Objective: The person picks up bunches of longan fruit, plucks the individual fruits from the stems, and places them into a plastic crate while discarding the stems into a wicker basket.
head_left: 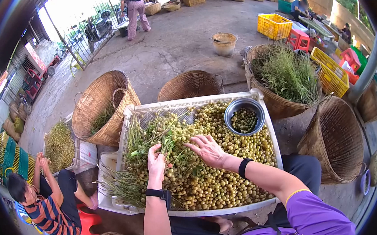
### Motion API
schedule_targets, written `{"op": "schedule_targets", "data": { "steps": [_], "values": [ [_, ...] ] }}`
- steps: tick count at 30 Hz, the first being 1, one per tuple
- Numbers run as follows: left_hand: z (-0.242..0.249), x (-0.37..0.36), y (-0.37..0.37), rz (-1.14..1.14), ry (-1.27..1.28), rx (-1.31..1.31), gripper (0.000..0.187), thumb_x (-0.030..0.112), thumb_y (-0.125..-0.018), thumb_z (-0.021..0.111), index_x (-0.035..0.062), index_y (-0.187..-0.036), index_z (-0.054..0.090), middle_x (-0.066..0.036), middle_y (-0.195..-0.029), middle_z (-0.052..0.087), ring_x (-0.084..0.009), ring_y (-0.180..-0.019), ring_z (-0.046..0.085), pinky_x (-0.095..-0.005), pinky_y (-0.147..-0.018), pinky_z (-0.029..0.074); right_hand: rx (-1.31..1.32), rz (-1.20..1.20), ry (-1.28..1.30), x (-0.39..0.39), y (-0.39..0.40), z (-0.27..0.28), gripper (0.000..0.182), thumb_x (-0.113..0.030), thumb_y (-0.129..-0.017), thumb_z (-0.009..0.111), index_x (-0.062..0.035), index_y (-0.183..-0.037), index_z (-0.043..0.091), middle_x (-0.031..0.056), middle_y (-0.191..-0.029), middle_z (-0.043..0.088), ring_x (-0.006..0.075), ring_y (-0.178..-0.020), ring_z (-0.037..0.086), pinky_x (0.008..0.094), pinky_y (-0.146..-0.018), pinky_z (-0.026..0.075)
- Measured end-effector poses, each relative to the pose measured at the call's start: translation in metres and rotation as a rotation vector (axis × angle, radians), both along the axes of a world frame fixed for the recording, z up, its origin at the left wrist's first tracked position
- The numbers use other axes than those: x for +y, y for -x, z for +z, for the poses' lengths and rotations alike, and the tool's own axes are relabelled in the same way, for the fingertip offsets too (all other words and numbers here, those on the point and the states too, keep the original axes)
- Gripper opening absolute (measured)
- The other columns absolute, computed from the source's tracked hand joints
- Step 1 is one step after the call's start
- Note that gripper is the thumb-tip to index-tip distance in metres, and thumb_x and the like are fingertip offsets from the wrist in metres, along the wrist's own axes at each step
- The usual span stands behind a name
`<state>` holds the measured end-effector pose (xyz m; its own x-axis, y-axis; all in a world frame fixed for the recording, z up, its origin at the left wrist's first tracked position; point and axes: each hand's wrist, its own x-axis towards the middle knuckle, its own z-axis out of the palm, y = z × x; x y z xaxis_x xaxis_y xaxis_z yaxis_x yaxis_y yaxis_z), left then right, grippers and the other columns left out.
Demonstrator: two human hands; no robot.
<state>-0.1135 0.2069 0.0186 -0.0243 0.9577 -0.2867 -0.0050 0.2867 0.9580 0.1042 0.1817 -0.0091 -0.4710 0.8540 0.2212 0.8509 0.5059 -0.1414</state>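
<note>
My left hand (155,162) is closed around the green stems of a fruit bunch (170,133), which has small round yellow-green fruits and leaves. Fingers stretched out and slightly apart, my right hand (208,150) reaches over the bunch's right side; its fingertips touch or nearly touch the fruit. Under both hands is a white plastic tray (277,161) full of loose fruits (232,177). Stemmed bunches cover its left part, and bare stems (122,185) stick out over the left edge. A metal bowl (244,117) with darker green fruits rests at the tray's far right corner.
Wicker baskets surround the tray: one at left (102,107), one behind (190,85), one at right (335,141). Another basket holds green stems (285,72). A seated person (55,204) works at lower left near more fruit (59,148). A pail (224,44) stands farther back.
</note>
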Motion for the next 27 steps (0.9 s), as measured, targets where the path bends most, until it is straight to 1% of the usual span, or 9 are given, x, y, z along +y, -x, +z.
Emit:
{"op": "schedule_targets", "data": {
  "steps": [3, 5, 8, 15, 16, 23, 24, 25, 27],
  "values": [
    [-0.003, -0.001, 0.001, -0.040, 0.038, 0.027, 0.049, -0.006, -0.076, 0.038, 0.0117, -0.122, 0.040, -0.008, -0.088, 0.052, -0.0107, -0.061, 0.049, -0.0266, -0.044, 0.051, -0.068, 0.110, -0.021, 0.000, 0.004, 0.010, 0.080, -0.006, -0.069, 0.060, -0.0192, -0.139, 0.026, 0.0131, -0.136, 0.032, 0.0291, -0.127, 0.031, 0.0437, -0.097, 0.032],
    [-0.005, 0.000, 0.000, -0.053, 0.019, 0.051, 0.048, -0.005, -0.077, 0.038, 0.0120, -0.122, 0.041, -0.009, -0.090, 0.053, -0.0121, -0.063, 0.050, -0.0275, -0.044, 0.051, -0.171, 0.101, 0.035, 0.004, 0.008, 0.006, 0.074, -0.013, -0.071, 0.064, -0.0198, -0.137, 0.031, 0.0140, -0.138, 0.028, 0.0292, -0.130, 0.025, 0.0431, -0.099, 0.031],
    [-0.011, 0.003, -0.001, -0.039, 0.046, 0.043, 0.052, -0.004, -0.071, 0.041, 0.0131, -0.120, 0.042, -0.009, -0.091, 0.053, -0.0165, -0.066, 0.053, -0.0313, -0.043, 0.052, -0.197, 0.046, 0.016, 0.006, 0.016, 0.003, 0.072, -0.017, -0.072, 0.065, -0.0195, -0.136, 0.034, 0.0125, -0.134, 0.033, 0.0285, -0.125, 0.029, 0.0422, -0.094, 0.034],
    [-0.014, 0.001, -0.019, -0.041, 0.018, 0.104, 0.053, -0.002, -0.075, 0.052, 0.0128, -0.122, 0.034, -0.009, -0.090, 0.053, -0.0145, -0.065, 0.053, -0.0313, -0.045, 0.051, -0.250, -0.048, -0.097, 0.013, 0.030, -0.013, 0.051, -0.024, -0.077, 0.059, -0.0182, -0.126, 0.046, 0.0124, -0.129, 0.037, 0.0278, -0.121, 0.031, 0.0432, -0.091, 0.035],
    [-0.018, 0.004, -0.019, -0.045, -0.075, 0.166, 0.053, -0.005, -0.075, 0.052, 0.0123, -0.122, 0.035, -0.009, -0.090, 0.055, -0.0146, -0.063, 0.054, -0.0305, -0.044, 0.052, -0.275, -0.013, -0.073, 0.008, 0.025, -0.011, 0.042, -0.022, -0.080, 0.055, -0.0146, -0.120, 0.051, 0.0131, -0.132, 0.035, 0.0291, -0.126, 0.028, 0.0454, -0.095, 0.033],
    [-0.004, 0.004, -0.002, -0.005, -0.147, 0.123, 0.046, -0.007, -0.078, 0.050, 0.0116, -0.120, 0.041, -0.008, -0.084, 0.054, -0.0131, -0.057, 0.053, -0.0250, -0.039, 0.049, -0.339, 0.226, -0.016, -0.005, -0.012, 0.027, 0.036, -0.019, -0.081, 0.052, -0.0063, -0.115, 0.052, 0.0164, -0.137, 0.033, 0.0328, -0.132, 0.023, 0.0481, -0.101, 0.029],
    [-0.001, 0.004, 0.001, -0.014, -0.159, 0.139, 0.044, -0.007, -0.080, 0.050, 0.0111, -0.119, 0.042, -0.008, -0.085, 0.055, -0.0131, -0.059, 0.054, -0.0255, -0.040, 0.049, -0.265, 0.269, -0.181, -0.007, -0.016, 0.029, 0.027, -0.019, -0.084, 0.049, -0.0044, -0.106, 0.054, 0.0168, -0.117, 0.051, 0.0310, -0.120, 0.042, 0.0457, -0.102, 0.028],
    [0.001, 0.004, 0.005, -0.023, -0.169, 0.153, 0.041, -0.007, -0.081, 0.050, 0.0107, -0.118, 0.044, -0.008, -0.086, 0.056, -0.0131, -0.061, 0.054, -0.0260, -0.041, 0.049, -0.268, 0.272, -0.179, -0.009, -0.019, 0.035, 0.027, -0.019, -0.084, 0.049, -0.0044, -0.106, 0.054, 0.0168, -0.117, 0.051, 0.0310, -0.120, 0.042, 0.0457, -0.102, 0.028],
    [0.017, 0.000, 0.006, 0.028, -0.124, 0.016, 0.039, -0.008, -0.082, 0.049, 0.0092, -0.117, 0.046, -0.007, -0.085, 0.055, -0.0111, -0.059, 0.052, -0.0247, -0.042, 0.048, -0.306, 0.267, 0.269, -0.019, -0.022, 0.059, 0.017, -0.018, -0.088, 0.046, -0.0039, -0.094, 0.052, 0.0105, -0.083, 0.059, 0.0276, -0.094, 0.057, 0.0452, -0.101, 0.029]
  ]
}}
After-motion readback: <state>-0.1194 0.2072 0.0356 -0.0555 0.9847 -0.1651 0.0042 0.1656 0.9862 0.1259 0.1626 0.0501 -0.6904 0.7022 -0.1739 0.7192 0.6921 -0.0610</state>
